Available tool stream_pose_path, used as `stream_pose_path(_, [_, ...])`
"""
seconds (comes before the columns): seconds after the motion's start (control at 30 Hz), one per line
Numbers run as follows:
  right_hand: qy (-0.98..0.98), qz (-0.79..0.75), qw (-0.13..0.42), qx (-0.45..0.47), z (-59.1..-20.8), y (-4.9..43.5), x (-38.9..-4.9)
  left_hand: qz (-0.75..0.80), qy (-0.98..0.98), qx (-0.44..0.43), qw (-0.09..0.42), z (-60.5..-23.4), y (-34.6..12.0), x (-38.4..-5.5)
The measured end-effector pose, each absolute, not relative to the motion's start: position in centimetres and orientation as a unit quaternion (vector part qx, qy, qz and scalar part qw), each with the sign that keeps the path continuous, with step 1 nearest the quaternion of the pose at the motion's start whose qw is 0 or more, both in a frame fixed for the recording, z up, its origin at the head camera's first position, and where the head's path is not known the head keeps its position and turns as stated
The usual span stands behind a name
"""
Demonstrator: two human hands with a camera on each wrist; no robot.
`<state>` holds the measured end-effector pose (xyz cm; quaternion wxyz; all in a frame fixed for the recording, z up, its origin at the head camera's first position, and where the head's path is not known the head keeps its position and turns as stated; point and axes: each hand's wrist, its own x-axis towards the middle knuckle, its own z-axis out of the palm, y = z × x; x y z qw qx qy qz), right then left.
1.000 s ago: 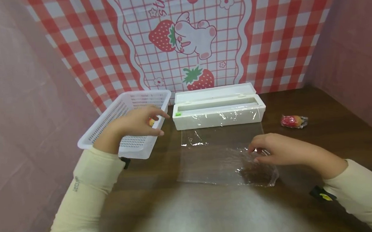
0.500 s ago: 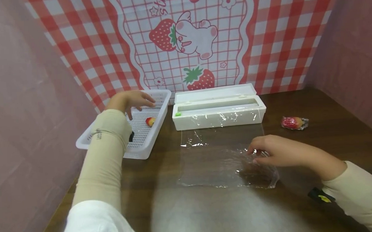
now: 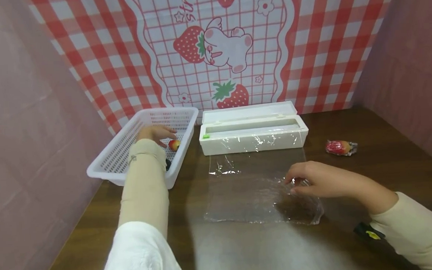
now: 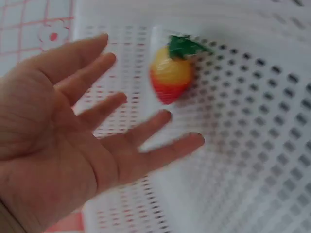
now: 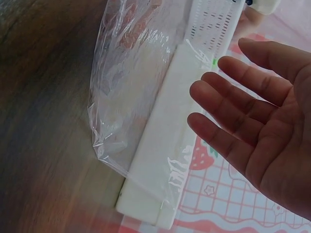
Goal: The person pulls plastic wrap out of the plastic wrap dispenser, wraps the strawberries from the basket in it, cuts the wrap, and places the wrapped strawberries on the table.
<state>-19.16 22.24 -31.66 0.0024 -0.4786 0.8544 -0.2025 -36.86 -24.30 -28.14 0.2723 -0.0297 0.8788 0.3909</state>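
Note:
My left hand [image 3: 158,134] is inside the white plastic basket [image 3: 182,158], its fingers spread. Beside those fingers, on the basket floor, lies a small toy fruit [image 4: 170,77], yellow and red with green leaves; the left wrist view shows a gap between it and the fingertips. My right hand [image 3: 321,179] hovers over a sheet of cling film [image 3: 239,197], fingers loosely bent and holding nothing. The film runs across the table from the white cling film box [image 3: 252,145], whose lid stands raised. Crumpled film edges lie under the right hand.
A red and yellow piece wrapped in film [image 3: 339,147] lies on the brown table, right of the box. Behind stands a red checked cloth [image 3: 317,56] with strawberry prints. Pink cloth walls [image 3: 395,65] close both sides.
My left hand has gone from the basket's right rim to inside the basket, dropping down close to the toy fruit. The right hand stays over the film, almost unmoved.

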Motion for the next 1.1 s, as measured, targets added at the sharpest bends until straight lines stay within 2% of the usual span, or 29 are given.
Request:
stream_pose_path(0.2, [0.851,-0.206,0.002,-0.483,-31.8,22.0,-19.0,0.268,0.918,-0.018,0.291,-29.4,-24.3,-37.0])
stream_pose_path(0.57, [0.859,-0.209,0.016,-0.468,-31.9,22.3,-18.9,0.247,0.939,-0.065,0.230,-30.5,-23.8,-37.3])
stream_pose_path(0.83, [0.844,-0.221,-0.010,-0.489,-32.6,22.4,-18.9,0.220,0.951,-0.075,0.201,-31.3,-23.4,-37.9])
stream_pose_path(0.97, [0.844,-0.215,-0.024,-0.492,-32.6,22.5,-19.0,0.266,0.944,-0.074,0.179,-30.5,-22.8,-37.8])
stream_pose_path(1.1, [0.849,-0.212,-0.018,-0.484,-32.5,22.7,-19.1,0.273,0.950,-0.036,0.149,-28.9,-22.2,-37.7])
